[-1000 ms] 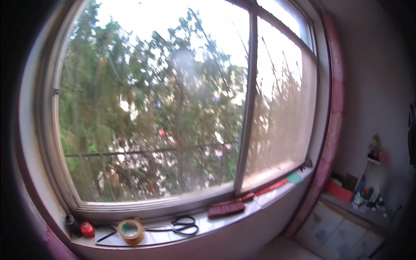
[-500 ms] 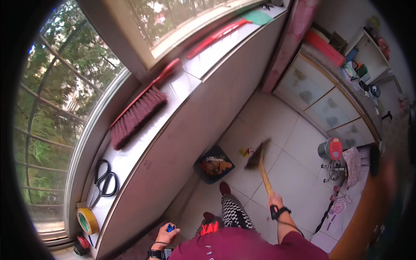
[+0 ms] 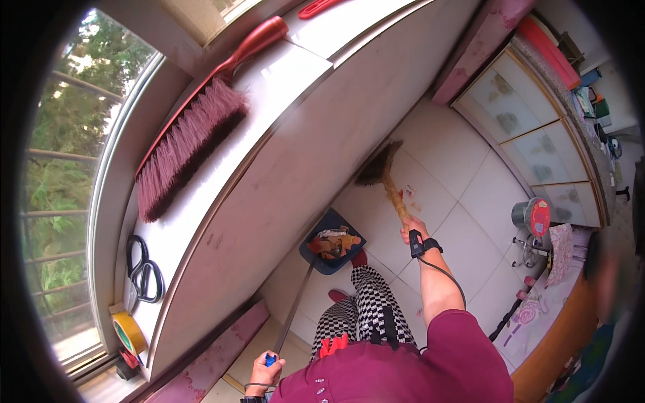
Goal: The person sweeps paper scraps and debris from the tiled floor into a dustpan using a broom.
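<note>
My right hand, reaching forward, is wrapped round the handle of a short broom. The dark bristles press on the floor tiles beside the base of the long white wall. Low in the view, my left hand is closed round the top of a thin, long stick handle, with a blue piece at the grip. That handle runs down to a dark blue dustpan on the floor, holding brown, orange and pale scraps. Small scraps lie on the tiles close to the broom handle.
On the window ledge at left lie a red-handled brush, black-handled scissors and yellow tape. Cabinets line the far right. A stool with a green-grey pot stands before them, near a patterned cloth.
The broom has swung away from me and toward the wall, my right arm stretching with it. The view has shifted, and the dustpan's long handle now shows.
</note>
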